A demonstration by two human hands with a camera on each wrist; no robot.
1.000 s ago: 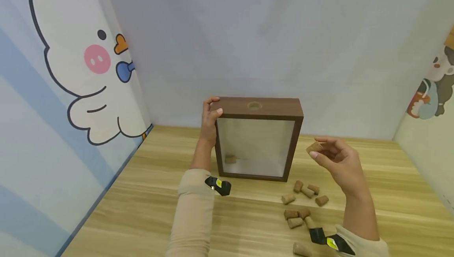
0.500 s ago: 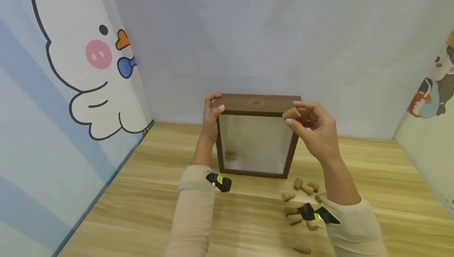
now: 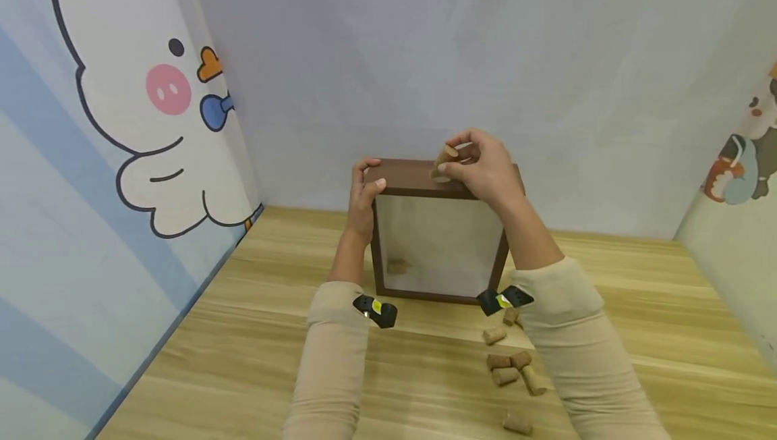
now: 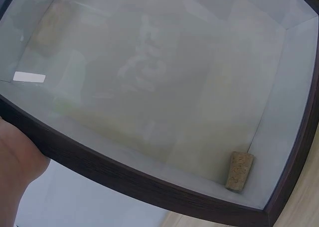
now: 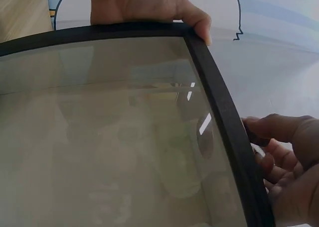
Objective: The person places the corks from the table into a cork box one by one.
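- You seem to be at the step of posting a cork (image 3: 447, 155) through the round hole in the top of the box (image 3: 397, 173).
- Next, it looks as though you need to line the cork up with that hole and let go; whether its tip is in, you cannot tell.
- Your right hand (image 3: 488, 167) pinches the cork over the box's top.
- Your left hand (image 3: 362, 204) clasps the box's upper left corner, thumb on the front edge; the box stands upright.
- A second cork (image 3: 397, 266) lies inside, at the box's lower left.
- Loose corks (image 3: 505, 376) lie on the surface (image 3: 243, 332), nearer you than the box, towards its right.
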